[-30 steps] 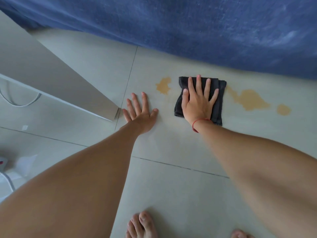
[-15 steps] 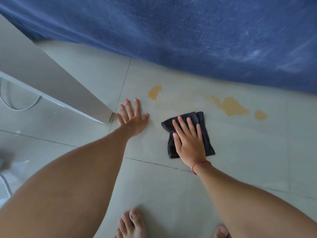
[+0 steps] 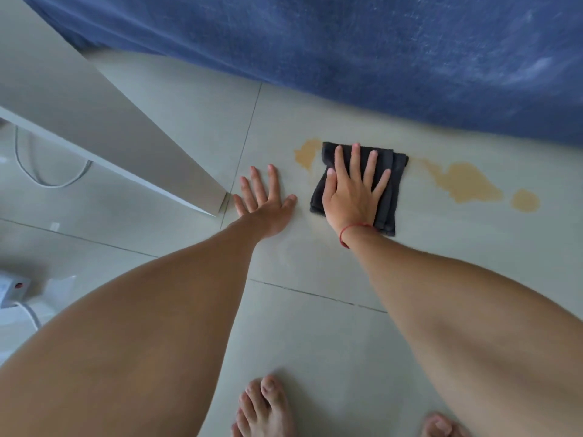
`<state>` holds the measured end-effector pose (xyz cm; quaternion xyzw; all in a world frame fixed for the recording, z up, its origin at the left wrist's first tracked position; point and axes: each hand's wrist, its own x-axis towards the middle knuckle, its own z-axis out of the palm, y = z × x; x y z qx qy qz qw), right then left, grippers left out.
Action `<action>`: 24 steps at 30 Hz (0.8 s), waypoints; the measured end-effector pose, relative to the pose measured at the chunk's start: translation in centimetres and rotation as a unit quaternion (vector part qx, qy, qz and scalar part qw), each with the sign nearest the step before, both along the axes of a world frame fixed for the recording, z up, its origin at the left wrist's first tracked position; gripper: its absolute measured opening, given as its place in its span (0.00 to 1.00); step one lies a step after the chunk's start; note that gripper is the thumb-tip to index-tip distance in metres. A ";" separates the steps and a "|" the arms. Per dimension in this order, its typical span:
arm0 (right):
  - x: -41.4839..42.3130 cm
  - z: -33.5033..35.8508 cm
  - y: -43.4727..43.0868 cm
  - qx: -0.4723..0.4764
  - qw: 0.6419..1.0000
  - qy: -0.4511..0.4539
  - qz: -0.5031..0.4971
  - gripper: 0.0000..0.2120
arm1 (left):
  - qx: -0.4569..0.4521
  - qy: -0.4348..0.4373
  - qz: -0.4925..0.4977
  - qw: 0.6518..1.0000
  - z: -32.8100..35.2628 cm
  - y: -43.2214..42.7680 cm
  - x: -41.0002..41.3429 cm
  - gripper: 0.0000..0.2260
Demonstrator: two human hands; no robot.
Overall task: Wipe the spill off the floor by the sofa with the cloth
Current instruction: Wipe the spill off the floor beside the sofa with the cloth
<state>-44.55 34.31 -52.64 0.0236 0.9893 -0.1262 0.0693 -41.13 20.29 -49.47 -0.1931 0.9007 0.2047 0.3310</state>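
A folded dark grey cloth (image 3: 396, 181) lies flat on the pale tiled floor (image 3: 315, 342), just in front of the blue sofa (image 3: 378, 52). My right hand (image 3: 353, 190) presses down on it with fingers spread; a red string circles the wrist. A small tan spill patch (image 3: 306, 152) shows at the cloth's left edge. A larger tan patch (image 3: 463, 184) and a small round spot (image 3: 525, 200) lie to the cloth's right. My left hand (image 3: 268, 203) rests palm-down on the bare tile, left of the cloth, fingers apart, holding nothing.
A white slanted furniture panel (image 3: 110, 134) ends at a corner just left of my left hand. A white cable (image 3: 38, 175) loops beneath it, and a white power strip (image 3: 15, 288) lies at the far left. My bare feet (image 3: 262, 408) stand at the bottom edge.
My right hand has pushed the cloth away from me, back up toward the sofa, so it now sits between the spill patches. The left hand stays planted on the tile.
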 end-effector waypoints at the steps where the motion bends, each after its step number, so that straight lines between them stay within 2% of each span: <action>1: 0.7 0.0 -0.1 0.003 1.000 0.004 0.026 0.23 | 0.001 0.000 0.002 1.000 0.0 0.0 0.0 0.30; 5: 5.6 0.4 1.4 0.002 0.990 0.003 0.143 0.23 | 0.003 0.021 0.016 1.000 0.2 0.3 0.5 0.30; 8: 7.4 0.7 5.5 0.024 0.980 -0.013 0.198 0.23 | -0.011 0.116 0.028 0.993 -0.1 -0.1 0.6 0.27; 10: 7.0 1.0 8.5 0.032 0.984 -0.025 0.173 0.25 | -0.019 0.166 0.027 0.986 -0.2 -0.9 0.9 0.25; 13: 4.7 0.9 10.4 0.043 0.995 -0.036 0.084 0.27 | -0.065 0.195 -0.012 0.979 -1.6 -1.9 1.4 0.28; 19: -0.9 0.4 4.7 -0.031 0.996 -0.014 -0.079 0.22 | -0.060 0.162 -0.026 0.985 -2.0 -2.5 0.7 0.29; 21: -2.4 0.5 2.4 -0.067 0.995 -0.009 -0.078 0.22 | -0.053 0.146 -0.029 0.987 -2.0 -2.7 0.6 0.29; 24: -3.8 0.6 -1.1 -0.088 0.996 -0.005 -0.002 0.22 | -0.051 0.140 -0.034 0.988 -2.3 -2.6 0.7 0.29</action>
